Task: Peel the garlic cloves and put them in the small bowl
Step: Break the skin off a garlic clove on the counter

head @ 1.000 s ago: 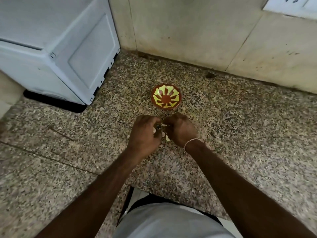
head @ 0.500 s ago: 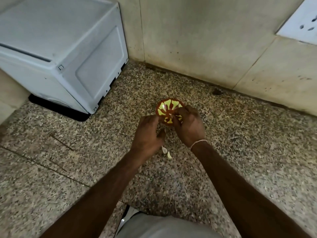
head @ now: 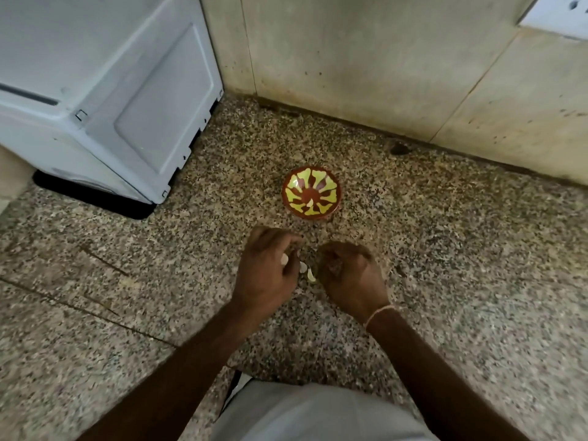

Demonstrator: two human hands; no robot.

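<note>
Head view: small bowl (head: 311,193) centre frame, one pale piece inside, likely peeled clove. Both hands just below bowl. Left hand (head: 269,275) fingers curled, pinching pale clove (head: 284,259). Right hand (head: 348,275) curled; contents cannot tell. Loose cloves (head: 310,274) on counter (head: 445,249) between hands, long axis roughly up-down frame. Both hands about equally near.

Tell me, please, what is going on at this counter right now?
A person is peeling garlic over a speckled stone counter. The left hand holds a pale clove; the right hand is curled beside it, its contents hidden. More cloves lie between the hands. The small bowl beyond them already holds one pale piece.
</note>
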